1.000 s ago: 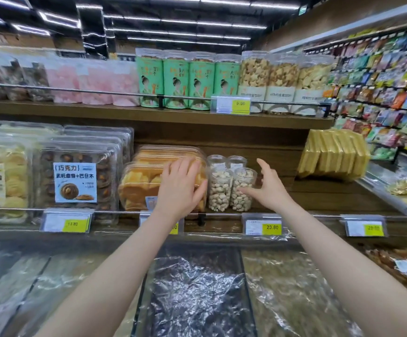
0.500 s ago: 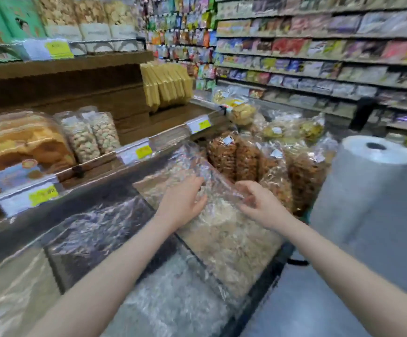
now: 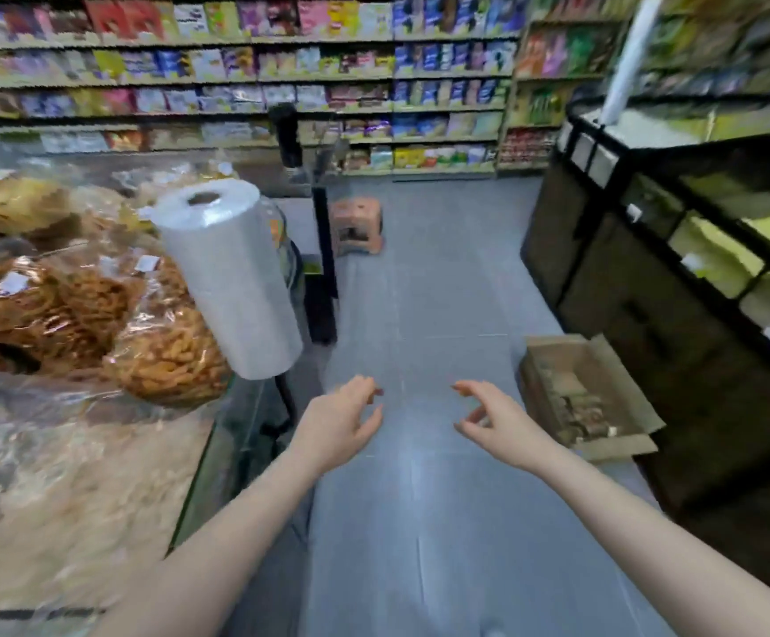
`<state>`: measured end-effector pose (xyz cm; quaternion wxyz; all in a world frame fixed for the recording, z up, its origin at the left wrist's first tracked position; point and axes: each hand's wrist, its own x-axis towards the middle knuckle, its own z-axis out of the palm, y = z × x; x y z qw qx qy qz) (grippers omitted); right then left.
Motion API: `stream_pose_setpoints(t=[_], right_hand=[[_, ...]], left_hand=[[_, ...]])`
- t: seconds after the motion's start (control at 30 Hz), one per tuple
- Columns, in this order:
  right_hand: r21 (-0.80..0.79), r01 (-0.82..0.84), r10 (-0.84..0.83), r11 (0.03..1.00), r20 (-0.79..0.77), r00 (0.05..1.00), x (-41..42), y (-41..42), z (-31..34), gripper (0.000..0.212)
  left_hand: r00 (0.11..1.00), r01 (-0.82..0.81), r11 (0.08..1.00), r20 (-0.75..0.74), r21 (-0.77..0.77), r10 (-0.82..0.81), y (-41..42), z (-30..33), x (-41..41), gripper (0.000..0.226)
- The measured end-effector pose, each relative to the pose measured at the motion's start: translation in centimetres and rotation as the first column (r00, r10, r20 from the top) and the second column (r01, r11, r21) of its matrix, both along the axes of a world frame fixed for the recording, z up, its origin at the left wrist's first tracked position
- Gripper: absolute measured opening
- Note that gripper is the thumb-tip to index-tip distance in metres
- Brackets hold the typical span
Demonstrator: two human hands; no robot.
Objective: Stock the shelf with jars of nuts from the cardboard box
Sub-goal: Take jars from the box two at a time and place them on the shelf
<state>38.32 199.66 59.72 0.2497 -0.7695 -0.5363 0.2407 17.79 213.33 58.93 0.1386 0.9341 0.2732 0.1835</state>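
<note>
An open cardboard box lies on the grey floor at the right, against a dark display counter. Inside it I make out blurred jars of nuts. My left hand and my right hand hover side by side over the aisle floor, fingers loosely curled, both holding nothing. My right hand is just left of the box, not touching it. The shelf with the stocked jars is out of view.
A big roll of plastic bags stands at the corner of the bulk-snack counter on my left. A black post and a small brown stool stand in the aisle. Packed shelves line the far wall.
I have turned right, away from the shelf with the nut jars, toward the aisle. Both hands left the jars and dropped, empty, over the floor. The cardboard box has come into view.
</note>
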Motion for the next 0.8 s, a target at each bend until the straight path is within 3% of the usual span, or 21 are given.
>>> stream_pose_setpoints(t=[0.1,0.27,0.47,0.63,0.8], right_hand=[[-0.034,0.139,-0.139,0.99,0.005,0.99,7.0,-3.9,-1.5,0.049],[-0.106,0.314,-0.32,0.943,-0.036,0.947,17.5,-8.6,-3.8,0.049],[-0.176,0.461,-0.483,0.869,-0.106,0.869,25.7,-10.8,-6.2,0.043],[-0.192,0.555,-0.584,0.81,-0.174,0.793,30.8,-9.3,-8.5,0.042],[-0.209,0.612,-0.646,0.763,-0.223,0.73,36.2,-3.3,-10.2,0.042]], left_hand=[[0.996,0.088,0.996,0.01,-0.014,-0.088,-0.9,-1.3,8.3,0.048],[0.984,0.178,0.978,-0.002,-0.112,-0.179,-2.7,-3.8,21.1,0.027],[0.969,0.228,0.955,-0.051,-0.189,-0.242,-3.7,-6.0,31.2,0.064],[0.949,0.262,0.938,-0.118,-0.225,-0.293,0.2,-8.2,37.2,0.028],[0.922,0.303,0.922,-0.17,-0.241,-0.347,7.2,-9.2,43.9,0.027]])
